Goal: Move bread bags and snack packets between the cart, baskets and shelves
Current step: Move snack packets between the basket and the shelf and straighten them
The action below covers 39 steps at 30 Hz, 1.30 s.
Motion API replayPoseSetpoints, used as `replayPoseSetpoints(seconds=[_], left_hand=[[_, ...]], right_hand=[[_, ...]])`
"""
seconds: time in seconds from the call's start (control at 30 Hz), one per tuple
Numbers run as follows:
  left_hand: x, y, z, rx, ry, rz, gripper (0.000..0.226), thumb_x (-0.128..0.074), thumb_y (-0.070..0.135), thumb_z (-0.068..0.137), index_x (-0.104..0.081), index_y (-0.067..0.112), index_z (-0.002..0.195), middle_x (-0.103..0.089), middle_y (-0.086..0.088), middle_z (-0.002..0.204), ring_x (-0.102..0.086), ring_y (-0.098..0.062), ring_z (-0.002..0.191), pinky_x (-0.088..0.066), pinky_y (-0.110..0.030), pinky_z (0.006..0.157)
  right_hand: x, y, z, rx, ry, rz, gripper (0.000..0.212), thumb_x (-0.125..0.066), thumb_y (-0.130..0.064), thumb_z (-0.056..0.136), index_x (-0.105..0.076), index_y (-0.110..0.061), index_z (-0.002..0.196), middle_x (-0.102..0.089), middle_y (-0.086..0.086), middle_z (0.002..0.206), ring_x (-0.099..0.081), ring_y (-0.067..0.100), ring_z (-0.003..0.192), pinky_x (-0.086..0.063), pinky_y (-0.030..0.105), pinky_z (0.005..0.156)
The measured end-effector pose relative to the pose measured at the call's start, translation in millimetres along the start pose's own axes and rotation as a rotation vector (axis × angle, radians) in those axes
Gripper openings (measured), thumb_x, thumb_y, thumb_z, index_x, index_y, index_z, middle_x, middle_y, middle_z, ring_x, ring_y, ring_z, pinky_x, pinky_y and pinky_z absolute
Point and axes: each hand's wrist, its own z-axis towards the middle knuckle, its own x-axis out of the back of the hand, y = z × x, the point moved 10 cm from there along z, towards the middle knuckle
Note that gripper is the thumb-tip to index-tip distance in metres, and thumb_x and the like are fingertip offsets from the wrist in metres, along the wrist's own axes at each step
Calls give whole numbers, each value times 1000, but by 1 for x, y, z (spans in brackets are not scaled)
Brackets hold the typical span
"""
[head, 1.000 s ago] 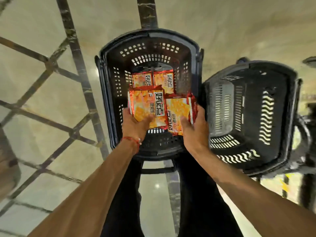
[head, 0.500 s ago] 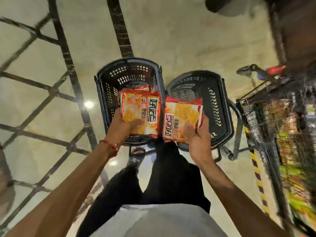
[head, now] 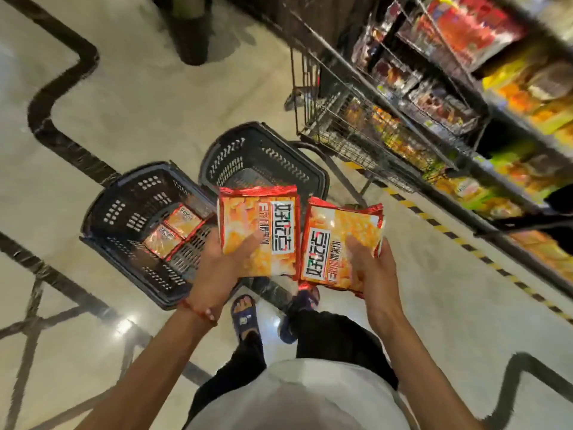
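1. At centre left of the frame, the left basket (head: 124, 212) sits on the floor with two loose packets (head: 173, 232) lying flat in its bottom.
2. Just right of it, the left hand (head: 217, 268) grips the left packet (head: 259, 231), with the thumb across the front and the fingers wrapped behind. The right hand (head: 376, 274) grips the right packet (head: 338, 243) the same way. Both packets hang side by side above the floor, in front of the right basket (head: 248, 153).
3. The step looks like carrying this pair toward the wire cart (head: 335, 131) or the shelves (head: 496, 125) at upper right. It is best done with a light pinch near the lower edge so the puffed bags are not crushed. Each should then be set down flat, one at a time.
4. Hard to make out:
   - The right basket's floor is mostly covered by the held packets.
   - The fingers behind both packets are hidden.
   - The cart's load and the shelf goods are smeared by blur, so no free slot can be picked out.
   - The shelves run off the right edge.
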Motion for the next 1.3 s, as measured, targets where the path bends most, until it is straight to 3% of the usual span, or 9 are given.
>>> replayPoseSetpoints(seconds=[0.13, 0.23, 0.4, 0.5, 0.6, 0.7, 0.9, 1.1, 1.3], left_hand=[[-63, -8, -21, 6, -118, 157, 61, -87, 40, 78, -60, 26, 131, -75, 4, 120, -71, -19, 113, -53, -51, 101], [-125, -25, -39, 38, -240, 181, 56, -82, 22, 86, -56, 16, 135, -74, -4, 122, -71, -24, 114, -55, -49, 99], [-238, -50, -80, 11, -424, 322, 59, -83, 31, 81, -60, 18, 134, -76, 0, 118, -73, -16, 108, -59, -32, 89], [-310, -77, -115, -17, -522, 379, 51, -76, 22, 84, -60, 11, 132, -77, -5, 116, -75, -20, 104, -60, -25, 77], [-378, -114, -149, -32, -556, 443, 63, -86, 30, 80, -58, 9, 133, -75, -9, 118, -74, -24, 105, -62, -37, 86], [-445, -156, -183, -35, -565, 497, 49, -82, 28, 83, -64, 14, 126, -77, -7, 114, -75, -25, 103, -62, -43, 88], [-577, -219, -243, -59, -597, 556, 30, -73, 9, 89, -66, 16, 118, -80, 1, 100, -77, -15, 86, -59, -21, 64], [-703, -256, -283, -50, -674, 620, 38, -78, 17, 86, -63, 22, 120, -79, 0, 103, -78, -21, 90, -63, -29, 68], [-846, -301, -289, -49, -803, 685, 48, -81, 26, 83, -60, 22, 126, -78, -1, 108, -77, -21, 94, -62, -39, 80]], right_hand=[[77, 11, -28, 9, 111, 96, 39, -68, -25, 100, -59, -12, 135, -76, 10, 121, -76, 31, 105, -64, 52, 83], [138, 22, -46, 18, 203, 105, 42, -71, -35, 95, -63, -17, 132, -77, 6, 118, -77, 29, 104, -62, 59, 88], [256, 46, -77, 22, 350, 169, 34, -73, -42, 94, -67, -24, 122, -80, 0, 111, -78, 24, 101, -61, 55, 94], [338, 64, -94, 29, 429, 232, 38, -76, -45, 86, -69, -23, 116, -81, -1, 105, -79, 23, 95, -62, 54, 91], [423, 86, -103, 36, 458, 258, 48, -78, -46, 81, -66, -19, 119, -80, 0, 106, -79, 22, 95, -63, 54, 89], [503, 111, -109, 38, 425, 359, 53, -78, -38, 81, -62, -13, 125, -79, 5, 110, -78, 27, 98, -65, 51, 81], [653, 140, -130, 50, 476, 469, 29, -72, -24, 96, -63, -23, 122, -79, 0, 108, -79, 18, 93, -63, 30, 66], [775, 147, -134, 51, 559, 554, 53, -75, -38, 89, -57, -25, 137, -75, 6, 122, -76, 30, 106, -62, 57, 87], [903, 145, -123, 63, 723, 563, 45, -74, -29, 95, -57, -23, 136, -77, 5, 119, -77, 29, 102, -62, 57, 89]])
